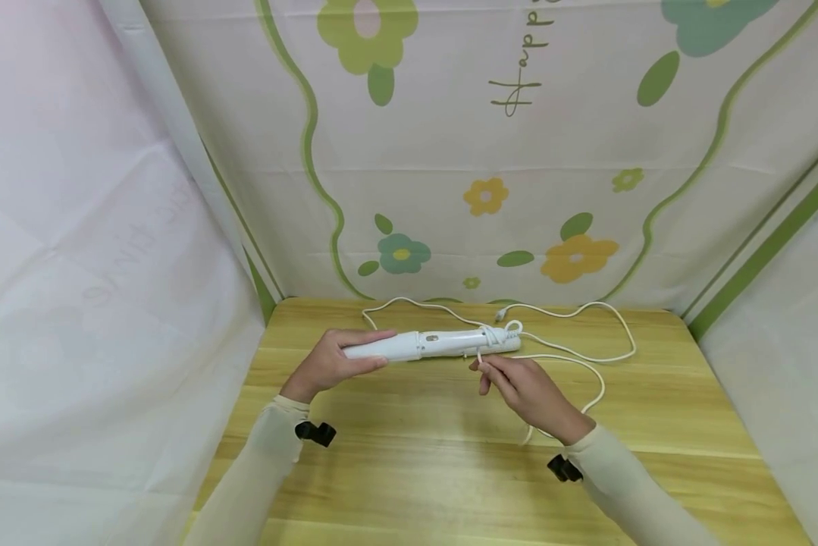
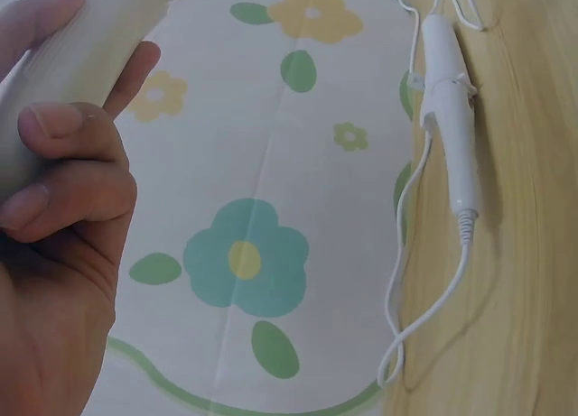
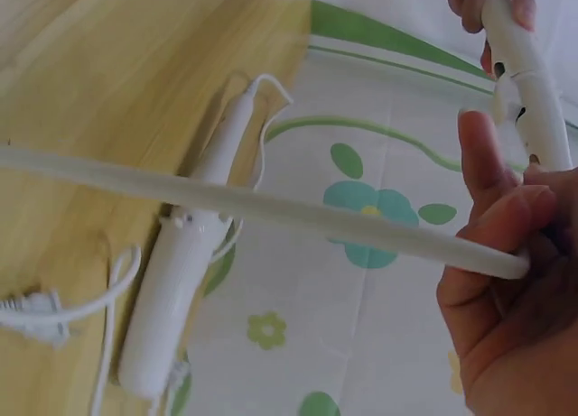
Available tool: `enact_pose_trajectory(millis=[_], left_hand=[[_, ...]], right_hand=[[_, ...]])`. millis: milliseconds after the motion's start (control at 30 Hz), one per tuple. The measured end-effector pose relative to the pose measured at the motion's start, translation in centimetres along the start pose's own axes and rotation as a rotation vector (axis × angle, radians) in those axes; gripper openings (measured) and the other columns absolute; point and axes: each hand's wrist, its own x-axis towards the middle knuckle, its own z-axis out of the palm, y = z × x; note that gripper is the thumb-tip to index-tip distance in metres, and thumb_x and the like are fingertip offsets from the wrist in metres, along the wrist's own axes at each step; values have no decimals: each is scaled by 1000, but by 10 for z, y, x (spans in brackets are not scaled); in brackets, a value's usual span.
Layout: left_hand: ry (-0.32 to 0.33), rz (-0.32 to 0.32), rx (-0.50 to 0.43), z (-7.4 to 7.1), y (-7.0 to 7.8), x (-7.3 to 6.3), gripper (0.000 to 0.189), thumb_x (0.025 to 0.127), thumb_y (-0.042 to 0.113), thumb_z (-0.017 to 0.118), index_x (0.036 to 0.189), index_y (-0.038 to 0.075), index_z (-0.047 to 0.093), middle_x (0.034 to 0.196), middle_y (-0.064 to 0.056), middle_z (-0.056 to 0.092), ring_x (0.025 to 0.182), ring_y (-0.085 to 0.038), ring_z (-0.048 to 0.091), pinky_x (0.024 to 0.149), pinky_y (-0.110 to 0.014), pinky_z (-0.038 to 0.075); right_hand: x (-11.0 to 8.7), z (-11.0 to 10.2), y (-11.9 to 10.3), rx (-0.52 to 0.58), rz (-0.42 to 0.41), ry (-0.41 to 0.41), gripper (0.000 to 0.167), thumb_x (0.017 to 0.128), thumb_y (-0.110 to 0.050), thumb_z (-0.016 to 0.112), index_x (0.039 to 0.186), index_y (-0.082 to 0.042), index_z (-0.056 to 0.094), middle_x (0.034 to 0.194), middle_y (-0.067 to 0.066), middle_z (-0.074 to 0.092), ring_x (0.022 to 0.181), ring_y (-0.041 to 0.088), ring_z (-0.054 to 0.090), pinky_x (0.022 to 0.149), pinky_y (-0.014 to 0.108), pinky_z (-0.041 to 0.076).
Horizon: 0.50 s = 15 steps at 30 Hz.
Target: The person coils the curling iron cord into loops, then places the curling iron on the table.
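We read thin green letters (image 1: 519, 85) on back cloth (image 1: 422, 140): "Happ". Capital H first, at bottom; small letters climb up from it. Word lies on its side. Top edge of head view cuts off what follows, so we stop there. On left cloth (image 1: 40, 356) we find pale word (image 1: 127, 258): "time". It slants, from upper right down to lower left. Faint letters (image 1: 179, 200) sit just above, too pale for us to be sure.
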Motion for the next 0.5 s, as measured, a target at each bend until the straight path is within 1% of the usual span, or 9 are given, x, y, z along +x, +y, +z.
enact_pose_trajectory(millis=[33, 100, 133, 200, 300, 400, 500], left_hand=[[5, 7, 9, 1, 1, 0, 46, 96, 9, 84, 141, 11, 74, 141, -14, 73, 96, -17, 69, 78, -27, 60], [20, 16, 19, 3, 2, 1, 47, 96, 8, 85, 141, 10, 74, 140, -15, 74, 93, -17, 70, 76, -28, 60], [32, 21, 22, 3, 3, 1, 46, 96, 8, 85, 141, 10, 74, 139, -15, 74, 92, -17, 70, 75, -28, 61], [63, 33, 29, 3, 3, 1, 47, 95, 7, 85, 141, 10, 74, 138, -16, 75, 91, -17, 71, 73, -29, 61], [112, 51, 42, 3, 3, 2, 46, 95, 5, 84, 140, 10, 75, 136, -16, 76, 88, -17, 71, 70, -29, 61], [141, 67, 53, 3, 2, 2, 46, 95, 4, 84, 139, 8, 75, 135, -16, 76, 87, -16, 71, 69, -28, 61], [161, 76, 51, 2, 1, 3, 46, 95, 3, 84, 139, 7, 75, 135, -16, 76, 85, -15, 72, 67, -28, 61]], right_hand=[[-1, 0, 0, 41, 28, 6, 32, 116, -12, 54, 91, -22, 72, 114, -1, 82, 62, 2, 59, 62, 26, 50], [-1, 1, 0, 140, 83, 14, 32, 117, -15, 52, 96, -20, 75, 109, 1, 82, 50, 0, 43, 52, 25, 46], [-2, 2, 1, 181, 101, 21, 30, 117, -17, 52, 101, -19, 77, 106, 2, 82, 48, 1, 42, 49, 26, 45], [-3, 3, 2, 240, 127, 29, 29, 118, -18, 51, 112, -15, 79, 99, 3, 82, 47, 3, 48, 47, 27, 48], [-5, 5, 5, 258, 139, 37, 29, 118, -18, 51, 128, -10, 76, 89, 2, 79, 52, 7, 54, 50, 28, 51], [-6, 9, 7, 284, 145, 48, 30, 118, -15, 50, 133, -6, 73, 85, 1, 75, 57, 9, 59, 53, 28, 54], [-7, 12, 8, 354, 160, 52, 31, 118, -13, 48, 137, -2, 71, 79, 2, 69, 61, 12, 61, 56, 31, 57]])
